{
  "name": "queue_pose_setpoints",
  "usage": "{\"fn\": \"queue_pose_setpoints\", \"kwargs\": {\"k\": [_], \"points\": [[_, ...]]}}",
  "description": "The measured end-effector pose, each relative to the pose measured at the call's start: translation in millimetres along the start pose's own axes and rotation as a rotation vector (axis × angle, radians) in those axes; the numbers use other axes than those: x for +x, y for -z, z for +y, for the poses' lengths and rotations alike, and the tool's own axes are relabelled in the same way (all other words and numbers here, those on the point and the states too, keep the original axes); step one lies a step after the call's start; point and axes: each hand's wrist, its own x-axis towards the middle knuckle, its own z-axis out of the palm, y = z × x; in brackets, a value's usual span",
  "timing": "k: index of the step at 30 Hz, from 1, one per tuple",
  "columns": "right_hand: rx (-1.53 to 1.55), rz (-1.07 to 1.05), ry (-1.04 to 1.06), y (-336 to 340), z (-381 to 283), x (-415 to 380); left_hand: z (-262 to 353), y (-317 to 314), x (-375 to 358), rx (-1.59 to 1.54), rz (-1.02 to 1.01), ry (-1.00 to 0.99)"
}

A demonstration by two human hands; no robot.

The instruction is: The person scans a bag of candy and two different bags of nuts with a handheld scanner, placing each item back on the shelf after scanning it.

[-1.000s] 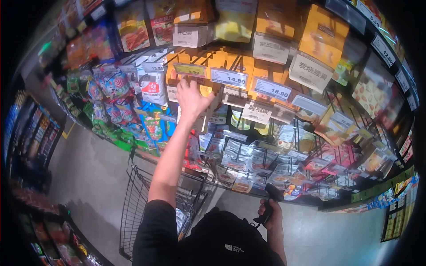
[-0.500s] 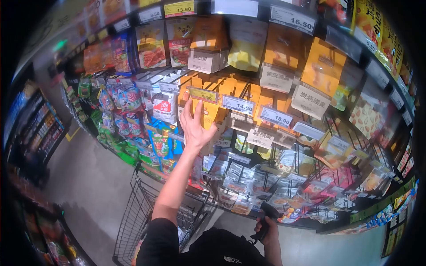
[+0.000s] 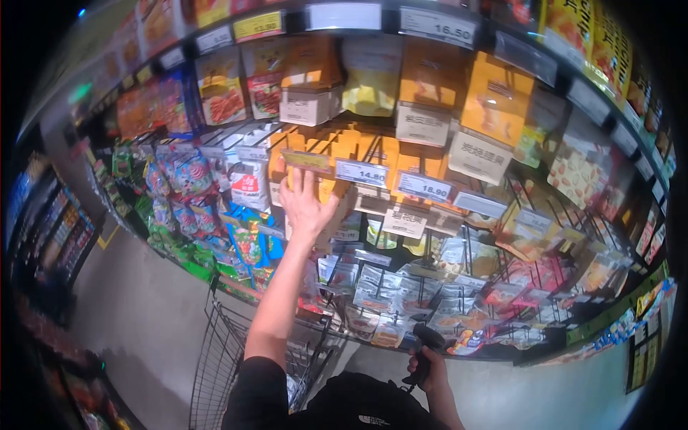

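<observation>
My left hand [image 3: 308, 209] reaches up to the rack, its fingers stretched out and spread. The fingertips are at the lower edge of a yellow price tag [image 3: 306, 161], in front of an orange snack pouch [image 3: 328, 188]. Contact with the pouch itself is hard to make out. My right hand [image 3: 432, 369] is low at the front, wrapped round the handle of a black handheld scanner [image 3: 428, 337]. To the left of my left hand hangs a white candy bag [image 3: 248, 185]. More orange pouches with pale lower bands hang to its right, behind white price tags [image 3: 360, 173].
A black wire shopping cart [image 3: 222, 344] stands below my left arm, against the rack. Metal hooks with small silver packs [image 3: 376, 288] stick out lower down. Another shelf [image 3: 54, 215] lines the far left, across the grey floor [image 3: 129, 308].
The yellow price tag has tipped, and its number no longer reads clearly. My left hand now sits just under it. The whole view has shifted slightly, so the rack appears further left.
</observation>
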Motion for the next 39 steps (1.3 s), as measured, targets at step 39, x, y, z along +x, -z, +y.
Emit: {"fn": "queue_pose_setpoints", "kwargs": {"k": [39], "points": [[0.111,0.063,0.032,11,2,-8,22,0,-44,0.202,-0.196,0.054]]}}
